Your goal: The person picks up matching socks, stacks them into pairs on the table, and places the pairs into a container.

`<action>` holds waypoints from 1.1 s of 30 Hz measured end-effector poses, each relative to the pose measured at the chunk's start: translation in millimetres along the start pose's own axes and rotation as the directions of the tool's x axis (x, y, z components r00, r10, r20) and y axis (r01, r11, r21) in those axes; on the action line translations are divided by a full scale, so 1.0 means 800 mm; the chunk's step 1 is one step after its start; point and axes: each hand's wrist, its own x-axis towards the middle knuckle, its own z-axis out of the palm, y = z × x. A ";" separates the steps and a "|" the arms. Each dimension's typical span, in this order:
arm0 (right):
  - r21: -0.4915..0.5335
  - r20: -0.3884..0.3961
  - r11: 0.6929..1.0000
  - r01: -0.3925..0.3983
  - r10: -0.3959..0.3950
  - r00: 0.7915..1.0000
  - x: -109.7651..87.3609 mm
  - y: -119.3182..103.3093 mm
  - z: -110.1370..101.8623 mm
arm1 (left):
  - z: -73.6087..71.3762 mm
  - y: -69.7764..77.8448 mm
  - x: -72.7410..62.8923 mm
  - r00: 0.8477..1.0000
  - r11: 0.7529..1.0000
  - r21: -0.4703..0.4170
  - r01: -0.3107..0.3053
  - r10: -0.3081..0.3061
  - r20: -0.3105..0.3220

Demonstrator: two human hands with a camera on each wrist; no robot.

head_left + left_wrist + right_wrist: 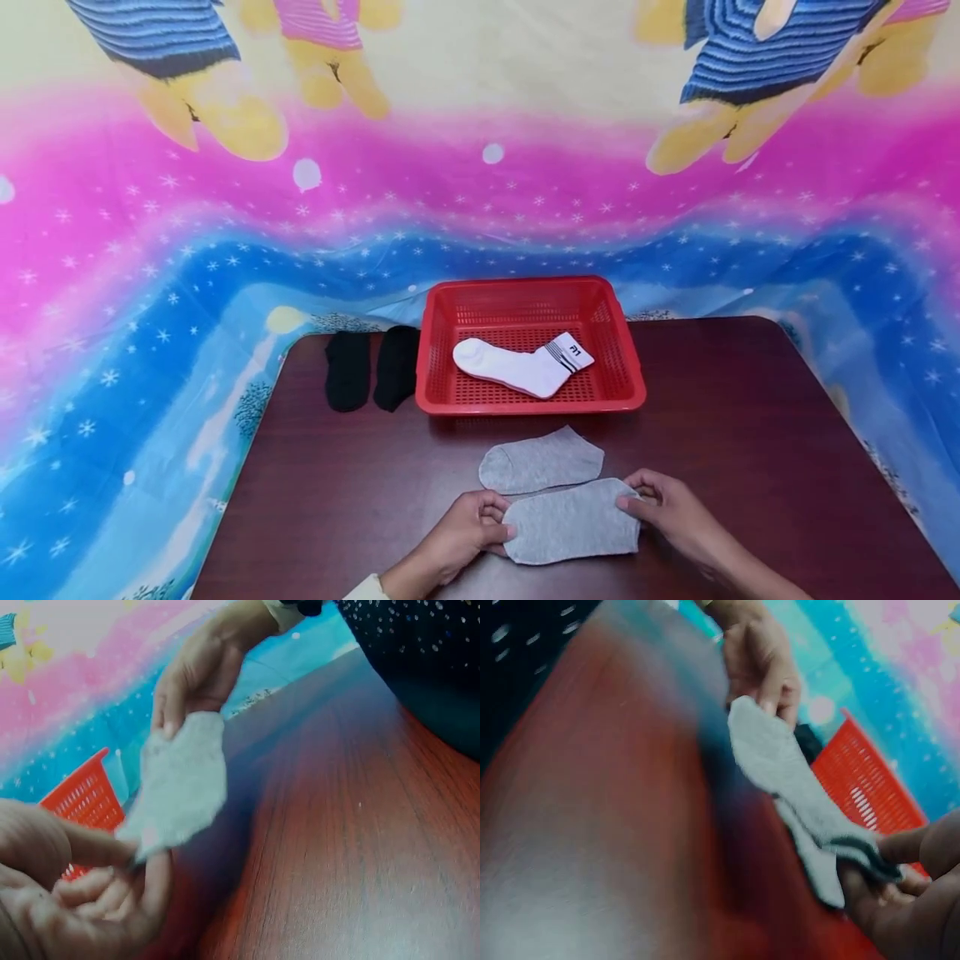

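Here's the near grey sock (572,523), spanning your hands: left hand (468,533) pinching its nine-o'clock end, right hand (675,512) pinching the cuff at three. Careful: slacken one pinch and it could sag or twist. The second grey sock (542,462) lies close at eleven; a low sweep might rumple it. Beyond, at twelve, the red basket (528,408).

Your head camera looks forward and down from the near side of the red basket (531,407), far enough back to take in most of the table (360,500). Your left wrist camera sits close in on the basket's near side, facing rightward; your right wrist camera, just as close, faces leftward. Both wrist views share the grey sock (184,784) and part of the basket.
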 end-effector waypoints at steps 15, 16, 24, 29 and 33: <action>-0.270 -0.261 0.963 -0.022 -0.051 0.964 0.022 0.043 0.023 | 0.017 -0.013 0.007 0.924 0.824 0.553 -0.121 0.298 -0.242; -0.282 -0.261 0.959 -0.019 -0.058 0.964 0.022 0.044 0.023 | 0.018 -0.013 0.007 0.919 0.807 0.577 -0.126 0.314 -0.239; -0.458 -0.262 0.886 0.078 -0.218 0.940 0.026 0.051 0.028 | 0.019 -0.020 0.009 0.878 0.625 0.766 -0.150 0.441 -0.188; -0.580 -0.256 0.789 0.203 -0.413 0.874 0.028 0.059 0.034 | 0.017 -0.022 0.009 0.851 0.412 0.899 -0.151 0.517 -0.094; -0.668 -0.222 0.699 0.256 -0.515 0.828 0.029 0.060 0.034 | 0.018 -0.020 0.004 0.830 0.265 0.949 -0.169 0.558 -0.008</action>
